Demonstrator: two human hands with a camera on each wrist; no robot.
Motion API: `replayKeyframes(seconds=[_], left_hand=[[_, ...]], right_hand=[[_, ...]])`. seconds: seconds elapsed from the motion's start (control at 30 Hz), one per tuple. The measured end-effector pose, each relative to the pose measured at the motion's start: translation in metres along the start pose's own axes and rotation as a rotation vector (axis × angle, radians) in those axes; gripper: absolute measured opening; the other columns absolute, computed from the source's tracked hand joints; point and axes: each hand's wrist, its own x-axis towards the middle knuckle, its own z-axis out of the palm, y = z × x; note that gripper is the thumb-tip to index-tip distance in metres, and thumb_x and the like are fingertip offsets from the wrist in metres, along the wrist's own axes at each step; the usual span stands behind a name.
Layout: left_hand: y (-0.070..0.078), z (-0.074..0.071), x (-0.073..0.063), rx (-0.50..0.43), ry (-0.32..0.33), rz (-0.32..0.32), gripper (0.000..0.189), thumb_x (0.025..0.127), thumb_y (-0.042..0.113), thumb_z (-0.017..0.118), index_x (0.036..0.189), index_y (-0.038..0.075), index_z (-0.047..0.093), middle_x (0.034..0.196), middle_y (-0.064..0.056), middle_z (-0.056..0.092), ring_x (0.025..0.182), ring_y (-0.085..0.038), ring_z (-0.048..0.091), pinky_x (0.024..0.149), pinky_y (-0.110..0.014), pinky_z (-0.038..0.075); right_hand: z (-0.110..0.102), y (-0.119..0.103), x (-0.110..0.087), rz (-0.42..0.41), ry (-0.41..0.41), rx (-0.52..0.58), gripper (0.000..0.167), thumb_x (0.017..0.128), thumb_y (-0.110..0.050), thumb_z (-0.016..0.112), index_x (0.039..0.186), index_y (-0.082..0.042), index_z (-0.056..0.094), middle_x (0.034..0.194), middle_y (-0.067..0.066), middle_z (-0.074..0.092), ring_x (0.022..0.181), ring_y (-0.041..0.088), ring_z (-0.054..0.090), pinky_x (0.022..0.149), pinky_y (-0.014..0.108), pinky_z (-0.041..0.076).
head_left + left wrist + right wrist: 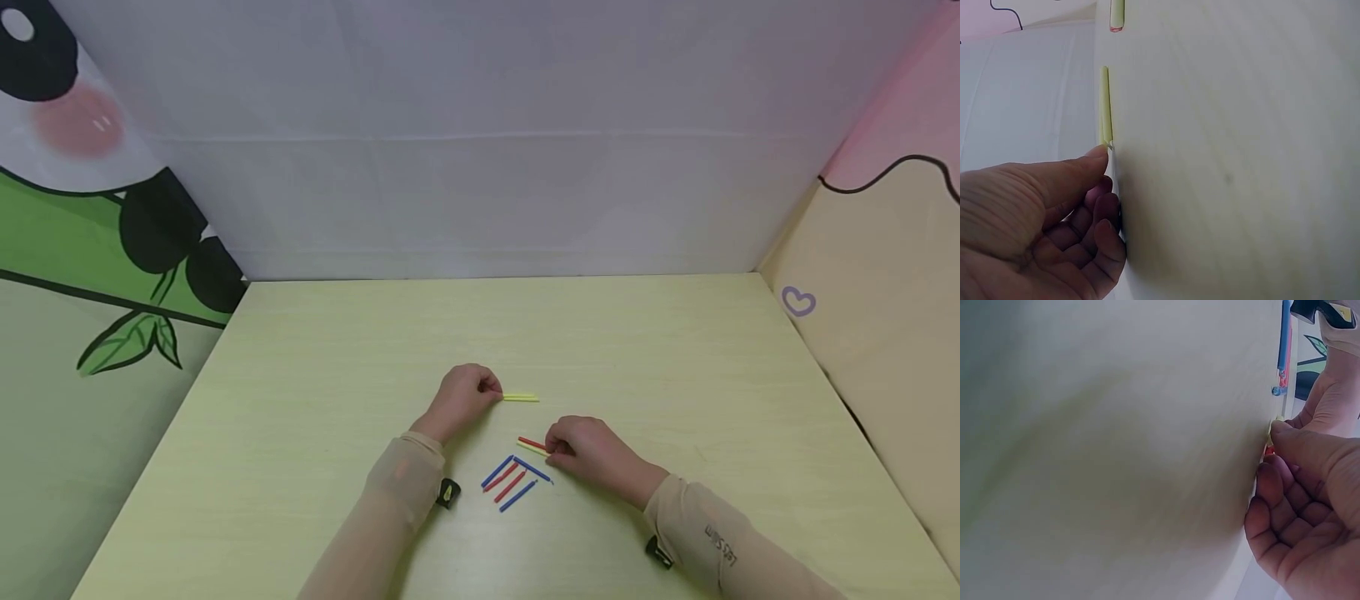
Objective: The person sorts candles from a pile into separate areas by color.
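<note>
My left hand (465,398) pinches the near ends of two thin yellow candles (522,398) that lie side by side, pointing right. In the left wrist view a short wick shows by the thumb tip, at the end of a yellow candle (1106,103). Lower and to the right, my right hand (592,446) holds the right ends of a red candle (532,442) and a yellow candle (531,449) between thumb and fingers. The right wrist view shows only bits of these two, mostly hidden by the fingertips.
Below the hands, blue candles and red candles lie on the wooden table (337,358): a slanted blue candle (532,469) at the top, with a blue candle (497,472), red candles (510,487) and another blue candle (518,496) below. A pale wall (480,192) stands behind.
</note>
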Motion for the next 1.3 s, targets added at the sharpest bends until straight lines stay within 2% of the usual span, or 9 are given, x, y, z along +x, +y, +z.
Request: replayKeyframes(seconds=[0.4,0.8,1.3], left_hand=[[-0.0017,-0.0002,0.0009,-0.002,0.004,-0.004,0.008,0.087,0.011,0.073,0.08,0.012,0.07,0.074,0.003,0.06,0.074,-0.014,0.051,0.071,-0.029,0.044],[-0.0023,-0.0012,-0.0009,-0.061,0.009,-0.038,0.005,0.087,0.012,0.074,0.083,0.011,0.071,0.077,0.003,0.061,0.075,-0.015,0.052,0.072,-0.03,0.045],[0.0024,-0.0059,-0.0063,-0.132,-0.013,-0.014,0.004,0.088,0.012,0.073,0.086,0.008,0.073,0.078,0.003,0.063,0.075,-0.013,0.053,0.072,-0.029,0.046]], right_hand=[[-0.0001,-0.0004,-0.0004,-0.023,0.005,-0.031,0.01,0.084,-0.014,0.076,0.084,-0.014,0.066,0.074,-0.012,0.051,0.068,0.007,0.046,0.064,0.024,0.042],[-0.0004,-0.0027,-0.0007,0.001,-0.003,-0.03,0.01,0.083,-0.014,0.076,0.082,-0.013,0.067,0.072,-0.011,0.051,0.067,0.007,0.046,0.063,0.024,0.042],[0.0,-0.0014,-0.0006,0.037,-0.002,-0.034,0.013,0.082,-0.013,0.078,0.078,-0.014,0.066,0.069,-0.011,0.051,0.065,0.008,0.045,0.063,0.025,0.041]])
